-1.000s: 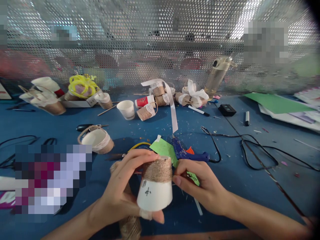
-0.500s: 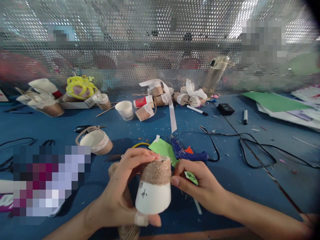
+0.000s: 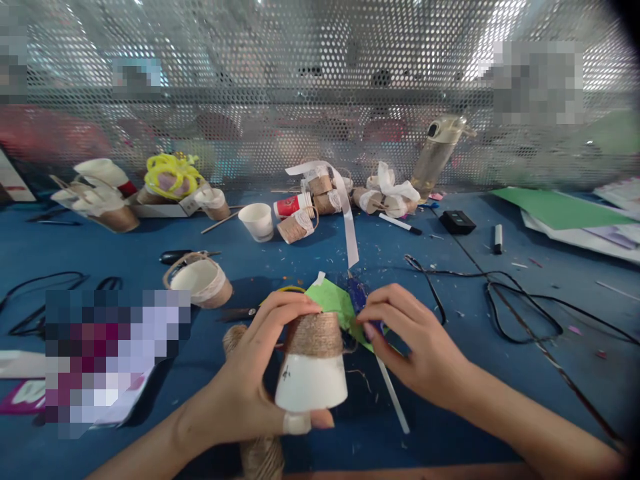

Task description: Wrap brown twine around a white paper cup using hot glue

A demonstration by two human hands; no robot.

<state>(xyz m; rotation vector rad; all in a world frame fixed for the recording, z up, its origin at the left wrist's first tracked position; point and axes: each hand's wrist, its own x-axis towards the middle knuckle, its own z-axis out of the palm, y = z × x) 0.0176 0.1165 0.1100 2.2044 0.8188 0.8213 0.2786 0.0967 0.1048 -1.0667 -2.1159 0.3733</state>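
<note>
My left hand [image 3: 250,373] grips an upside-down white paper cup [image 3: 313,381], fingers on its base and the taped thumb at its rim. Brown twine [image 3: 316,335] is wound around the half of the cup nearer its base. To the right of the cup is my right hand [image 3: 405,333], thumb and fingers pinched together over the glue gun; what they hold, if anything, is too small to make out. The blue glue gun [image 3: 357,293] lies partly hidden behind my right hand. Behind the cup is a green paper [image 3: 331,298]. A twine roll [image 3: 263,457] sits below my left wrist.
A twine-wrapped basket cup [image 3: 203,283] stands at the left, near scissors [image 3: 243,313]. Small cups and a white ribbon [image 3: 350,233] lie along the back by the metal mesh. A black cable [image 3: 520,320] loops at the right. A white stick [image 3: 393,397] lies near my right hand.
My right hand has moved away from the cup, up and to the right, and now covers much of the glue gun. The cup has turned slightly in my left hand. The view has shifted a little.
</note>
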